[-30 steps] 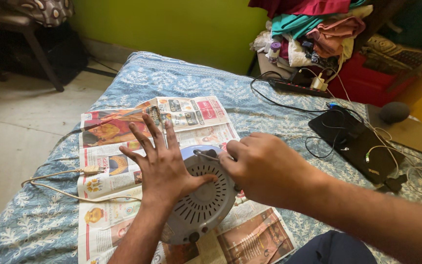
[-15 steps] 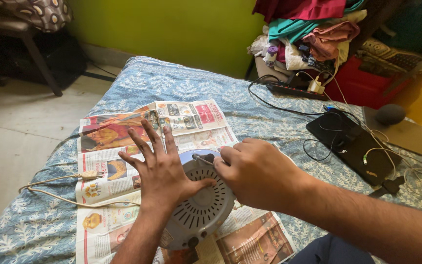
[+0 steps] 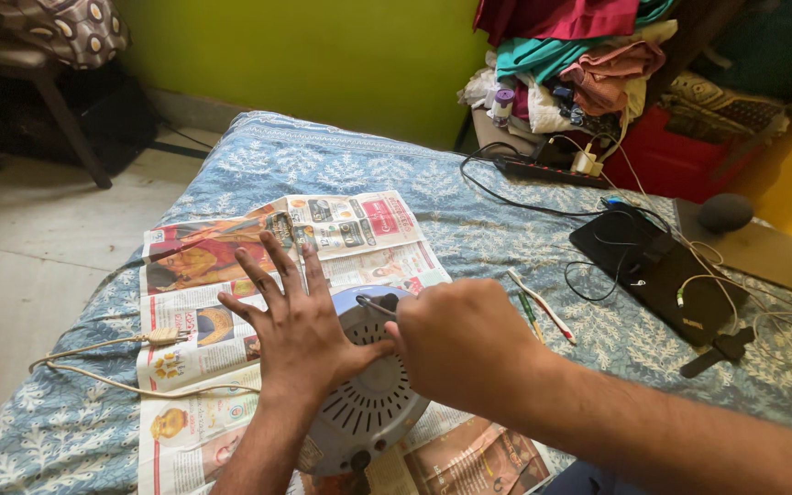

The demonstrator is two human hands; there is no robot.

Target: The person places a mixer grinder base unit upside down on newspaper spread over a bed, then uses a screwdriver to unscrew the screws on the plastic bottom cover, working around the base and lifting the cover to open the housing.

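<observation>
A round grey appliance [image 3: 368, 403] with a slotted vent plate and a pale blue rim lies on spread newspaper [image 3: 231, 275] on the bed. My left hand [image 3: 297, 323] rests flat on its left side, fingers spread. My right hand [image 3: 458, 346] is closed around a thin tool [image 3: 374, 306], likely a screwdriver, whose tip meets the appliance's upper edge. Most of the tool is hidden inside my fist.
A beige cord with a plug [image 3: 162, 336] trails off the newspaper to the left. Pens [image 3: 543, 304] lie right of my hand. Farther right are a black laptop [image 3: 662, 275], tangled cables and a power strip [image 3: 543, 170]. Clothes [image 3: 588, 64] are piled behind the bed.
The view shifted slightly; both hands keep the same hold on the appliance and the tool, with only small movement.
</observation>
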